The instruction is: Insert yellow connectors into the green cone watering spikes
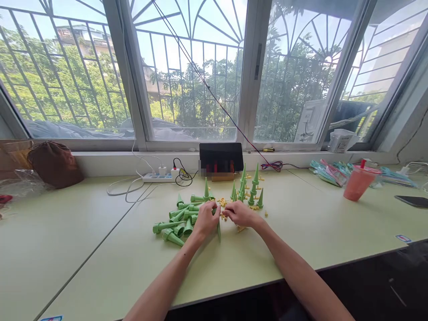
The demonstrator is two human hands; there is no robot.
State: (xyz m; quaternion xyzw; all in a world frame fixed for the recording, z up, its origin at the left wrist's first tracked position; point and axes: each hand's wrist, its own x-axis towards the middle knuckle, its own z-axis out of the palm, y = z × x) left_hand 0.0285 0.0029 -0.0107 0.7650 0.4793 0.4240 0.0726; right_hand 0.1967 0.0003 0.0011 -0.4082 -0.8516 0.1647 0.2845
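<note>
My left hand [206,219] is closed around a green plastic cone spike [218,231] whose tip points down toward me below the fingers. My right hand [240,213] is closed in a pinch right beside it, on a small yellow piece I can barely make out. Loose green cone spikes [175,219] lie in a pile to the left of my left hand. Several green cones with yellow parts [251,189] stand upright behind my right hand. Small yellow pieces [222,202] are scattered between the two groups.
A dark tablet [220,159] leans at the windowsill behind the cones. A white power strip [157,177] with cables lies left of it. A pink cup with a lid [358,183] and colourful packets stand at the right, a phone [414,201] further right, a brown bag [55,163] far left.
</note>
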